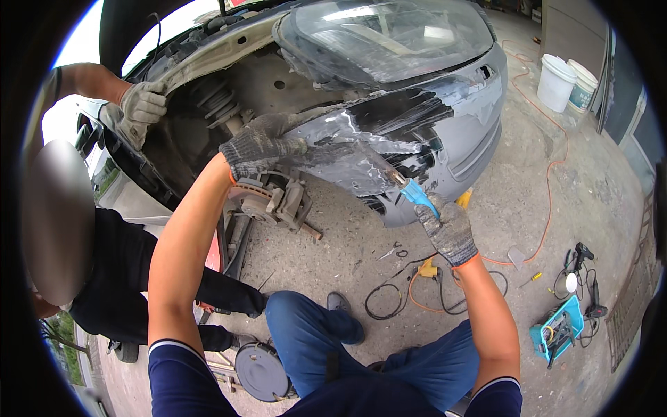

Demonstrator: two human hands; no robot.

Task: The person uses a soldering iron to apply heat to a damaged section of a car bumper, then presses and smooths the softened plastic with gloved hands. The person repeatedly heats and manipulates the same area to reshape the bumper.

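In a grey work glove, my left hand [260, 144] is closed around the torn edge of the car's grey bumper [351, 167], beside the open wheel well. My right hand [446, 233], also gloved, grips a soldering iron [415, 191] by its blue handle. Its metal shank points up and left at the bumper's scraped, patched skin; whether the tip touches cannot be made out. Black paint and whitish smears cover the bumper around the tool. Over the bumper sits a dusty headlight [385, 38].
A co-worker's gloved hand [144, 104] rests on the fender at left. A bare brake disc [257, 201] sits below. Scissors [394, 251], cables and an orange cord [549, 201] lie on the floor. A blue tool basket [559, 330] stands right, buckets [556, 83] behind.
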